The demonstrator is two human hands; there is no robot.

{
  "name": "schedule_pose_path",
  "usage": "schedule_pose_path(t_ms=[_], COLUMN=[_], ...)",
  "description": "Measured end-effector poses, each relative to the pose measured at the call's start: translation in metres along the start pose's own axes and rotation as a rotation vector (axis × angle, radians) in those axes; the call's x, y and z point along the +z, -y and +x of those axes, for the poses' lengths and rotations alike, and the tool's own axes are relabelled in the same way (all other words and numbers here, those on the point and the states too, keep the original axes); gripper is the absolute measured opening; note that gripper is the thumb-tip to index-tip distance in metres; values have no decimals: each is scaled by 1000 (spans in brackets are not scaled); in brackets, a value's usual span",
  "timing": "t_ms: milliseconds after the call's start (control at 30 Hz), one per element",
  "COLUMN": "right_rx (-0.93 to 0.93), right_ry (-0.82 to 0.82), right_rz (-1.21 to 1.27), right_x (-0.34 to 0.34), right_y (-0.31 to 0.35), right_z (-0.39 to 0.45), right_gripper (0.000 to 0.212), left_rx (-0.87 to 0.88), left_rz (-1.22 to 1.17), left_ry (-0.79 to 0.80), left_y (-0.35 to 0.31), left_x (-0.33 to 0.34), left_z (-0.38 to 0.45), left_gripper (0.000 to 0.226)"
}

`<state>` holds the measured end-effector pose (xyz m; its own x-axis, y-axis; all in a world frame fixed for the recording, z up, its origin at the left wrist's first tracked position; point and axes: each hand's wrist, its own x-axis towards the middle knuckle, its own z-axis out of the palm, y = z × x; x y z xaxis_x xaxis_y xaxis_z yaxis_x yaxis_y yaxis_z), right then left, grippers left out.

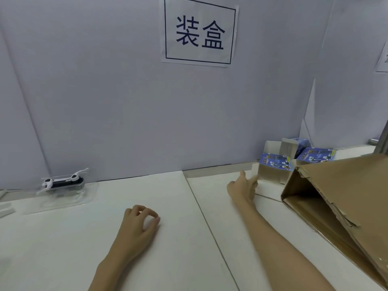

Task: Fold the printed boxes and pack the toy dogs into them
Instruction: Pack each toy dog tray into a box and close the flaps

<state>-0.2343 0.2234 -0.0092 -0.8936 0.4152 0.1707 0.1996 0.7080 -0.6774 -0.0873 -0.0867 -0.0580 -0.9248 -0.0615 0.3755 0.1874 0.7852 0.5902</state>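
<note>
White tabletop [147, 259], one, in two sheets meeting at a diagonal seam; it serves as the landmark for all entries below.

Printed boxes, three counted, all at the tabletop's far right corner against the partition. The nearest printed box [273, 173] stands partly erected: blue printed panel on top showing a white dog figure and the word "DOG" seen inverted, plain grey-white board sides, flaps loose at the base. A second printed box [318, 156] lies behind it, same blue print. A third [294, 147] stands behind these, its unprinted inside facing the camera and a blue edge showing.

Toy dog [63, 181], one: black-and-white body, white limbs, lying in a clear plastic tray [63, 199] at the tabletop's far left edge, well apart from the boxes.

Brown corrugated carton [340, 204], one, on its side at the tabletop's right edge, its open mouth facing left, torn along its rim.

Hands, two. The left hand [140, 223] rests near the tabletop's middle, fingers loosely curled, holding nothing. The right hand [243, 189] reaches to the far right, fingers extended and touching the nearest printed box's left side; a firm grip cannot be confirmed.

Grey partition [126, 101], one, rising from the tabletop's far edge, bearing one white paper sign [199, 31] with two dark characters in a frame.
</note>
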Motion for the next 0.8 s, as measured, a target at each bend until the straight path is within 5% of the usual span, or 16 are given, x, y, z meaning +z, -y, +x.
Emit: schedule_pose_path(t_ms=[333,667,800], right_rx=[-22,-311,-432], right_ry=[-60,-103,-228], right_rz=[-227,-63,39], right_x=[9,28,30], right_y=[-27,30,53], right_z=[47,-49,-100], right_gripper=[44,44,34], left_rx=[-2,33,66], left_rz=[-25,-28,-8], left_ry=[-17,-25,-51], left_y=[2,0,-5], left_x=[2,-1,-4], left_z=[4,-1,-4], left_gripper=[11,5,27])
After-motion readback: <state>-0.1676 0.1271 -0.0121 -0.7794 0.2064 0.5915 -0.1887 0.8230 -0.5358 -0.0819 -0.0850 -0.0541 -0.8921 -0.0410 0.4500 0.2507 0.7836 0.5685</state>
